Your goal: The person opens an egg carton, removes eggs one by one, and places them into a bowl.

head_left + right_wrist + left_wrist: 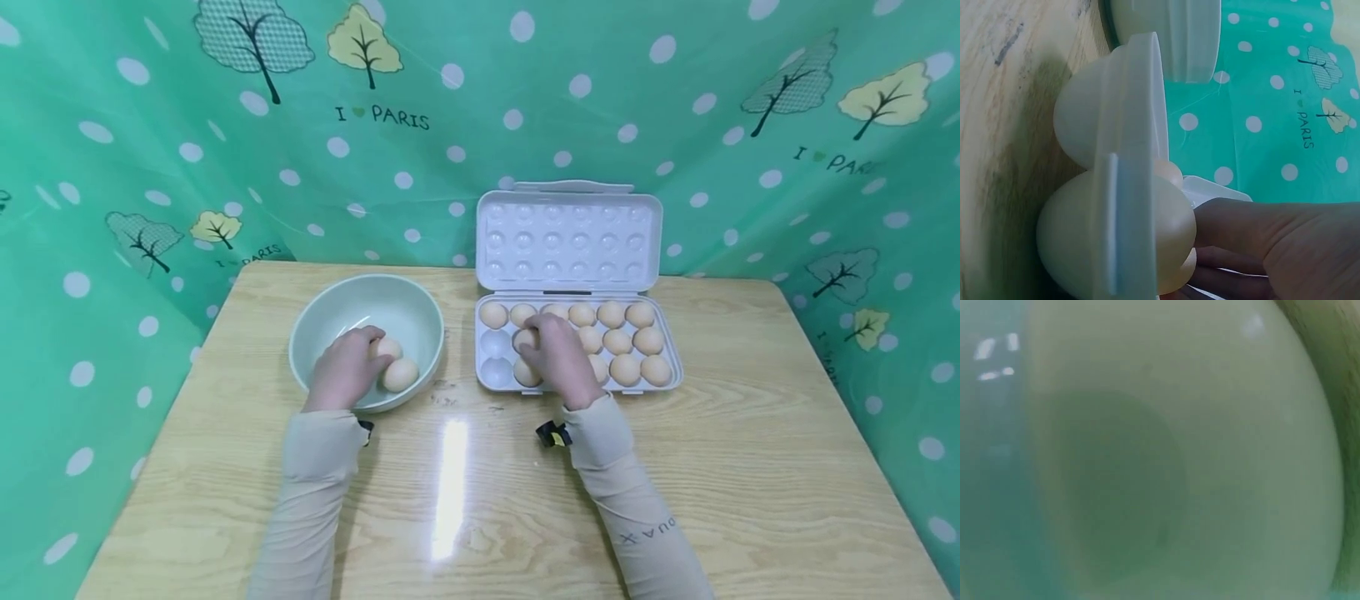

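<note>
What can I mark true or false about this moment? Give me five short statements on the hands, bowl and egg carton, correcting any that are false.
1. The left hand is inside the bowl. True.
2. The carton has its lid closed. False: the lid stands open.
3. The right hand grips an egg at the carton. True.
4. In the head view, the bowl stands right of the carton. False: it stands to the left.
5. Two cups in the carton's leftmost column, as the head view shows it, hold no egg. True.
</note>
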A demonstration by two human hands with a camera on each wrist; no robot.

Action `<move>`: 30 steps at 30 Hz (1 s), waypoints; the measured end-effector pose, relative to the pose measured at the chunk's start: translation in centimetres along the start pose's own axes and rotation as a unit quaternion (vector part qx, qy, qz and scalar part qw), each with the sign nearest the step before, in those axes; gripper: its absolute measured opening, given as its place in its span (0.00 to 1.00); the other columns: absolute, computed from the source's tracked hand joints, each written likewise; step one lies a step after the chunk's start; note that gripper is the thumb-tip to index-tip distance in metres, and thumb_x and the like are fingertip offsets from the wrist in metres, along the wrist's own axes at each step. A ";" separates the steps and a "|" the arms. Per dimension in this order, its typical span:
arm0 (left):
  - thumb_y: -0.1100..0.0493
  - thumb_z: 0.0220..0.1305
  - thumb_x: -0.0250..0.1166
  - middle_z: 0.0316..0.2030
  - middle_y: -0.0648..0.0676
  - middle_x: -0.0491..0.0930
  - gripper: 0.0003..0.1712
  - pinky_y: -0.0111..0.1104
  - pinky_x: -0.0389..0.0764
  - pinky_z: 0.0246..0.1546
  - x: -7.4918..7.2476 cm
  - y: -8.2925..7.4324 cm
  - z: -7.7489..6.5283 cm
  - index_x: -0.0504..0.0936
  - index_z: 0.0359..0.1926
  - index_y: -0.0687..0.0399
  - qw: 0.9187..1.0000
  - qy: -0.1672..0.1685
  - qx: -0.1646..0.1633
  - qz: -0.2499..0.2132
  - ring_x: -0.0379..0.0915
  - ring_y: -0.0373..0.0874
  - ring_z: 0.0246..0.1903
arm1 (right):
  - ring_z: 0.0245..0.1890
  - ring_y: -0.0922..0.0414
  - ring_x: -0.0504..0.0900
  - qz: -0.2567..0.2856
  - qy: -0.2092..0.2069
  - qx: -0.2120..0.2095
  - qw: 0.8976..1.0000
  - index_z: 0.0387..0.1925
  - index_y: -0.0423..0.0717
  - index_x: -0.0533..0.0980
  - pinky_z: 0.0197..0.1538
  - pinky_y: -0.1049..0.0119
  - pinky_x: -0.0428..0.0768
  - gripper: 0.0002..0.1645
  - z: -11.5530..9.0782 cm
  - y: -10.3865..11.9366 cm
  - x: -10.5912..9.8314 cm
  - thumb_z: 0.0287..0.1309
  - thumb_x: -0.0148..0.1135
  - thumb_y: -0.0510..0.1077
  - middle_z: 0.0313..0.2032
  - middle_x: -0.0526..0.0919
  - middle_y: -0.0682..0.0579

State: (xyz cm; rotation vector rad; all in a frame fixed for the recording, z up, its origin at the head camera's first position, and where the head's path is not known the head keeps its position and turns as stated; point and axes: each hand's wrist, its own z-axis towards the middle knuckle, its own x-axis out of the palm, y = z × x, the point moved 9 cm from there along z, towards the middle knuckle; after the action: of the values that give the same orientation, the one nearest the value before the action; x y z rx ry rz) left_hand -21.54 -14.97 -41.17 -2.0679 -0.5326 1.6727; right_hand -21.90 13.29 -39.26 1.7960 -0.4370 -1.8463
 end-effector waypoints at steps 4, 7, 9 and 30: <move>0.56 0.68 0.64 0.61 0.67 0.74 0.27 0.56 0.71 0.62 -0.2 0.1 0.3 0.73 0.64 0.64 1.000 0.000 0.003 0.008 0.70 0.63 0.60 | 0.47 0.43 0.82 0.002 -0.022 -0.008 1.000 0.50 0.29 0.78 0.51 0.52 0.84 0.21 0.0 0.1 -0.3 0.54 0.67 0.33 0.46 0.83 0.35; 0.55 0.68 0.64 0.62 0.68 0.73 0.30 0.57 0.68 0.64 -0.6 0.0 0.2 0.71 0.66 0.65 1.000 -0.006 0.003 0.015 0.68 0.64 0.62 | 0.46 0.43 0.82 0.014 -0.039 -0.009 0.999 0.50 0.29 0.78 0.50 0.52 0.83 0.21 -0.2 0.3 -0.7 0.54 0.68 0.35 0.46 0.83 0.35; 0.54 0.69 0.63 0.63 0.69 0.72 0.31 0.57 0.67 0.65 -0.9 -0.2 -0.1 0.70 0.67 0.65 1.000 -0.012 0.005 0.019 0.67 0.65 0.63 | 0.46 0.43 0.82 0.025 -0.050 -0.008 0.998 0.51 0.28 0.78 0.50 0.52 0.83 0.22 -0.4 0.4 -1.1 0.55 0.68 0.35 0.46 0.83 0.35; 0.60 0.66 0.67 0.54 0.57 0.78 0.21 0.45 0.76 0.58 -2.7 -8.6 -3.3 0.77 0.59 0.57 0.965 -0.105 0.237 -0.036 0.74 0.51 0.54 | 0.45 0.49 0.84 0.073 -0.121 -0.079 0.987 0.48 0.37 0.80 0.53 0.60 0.83 0.18 -2.8 4.4 -3.1 0.55 0.71 0.38 0.47 0.84 0.43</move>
State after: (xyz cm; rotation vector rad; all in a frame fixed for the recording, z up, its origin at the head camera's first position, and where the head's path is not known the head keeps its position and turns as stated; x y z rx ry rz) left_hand -19.11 -9.57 -33.64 -1.5253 -0.2347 1.7779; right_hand -18.53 11.84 -34.38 1.4046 -0.4838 -1.9442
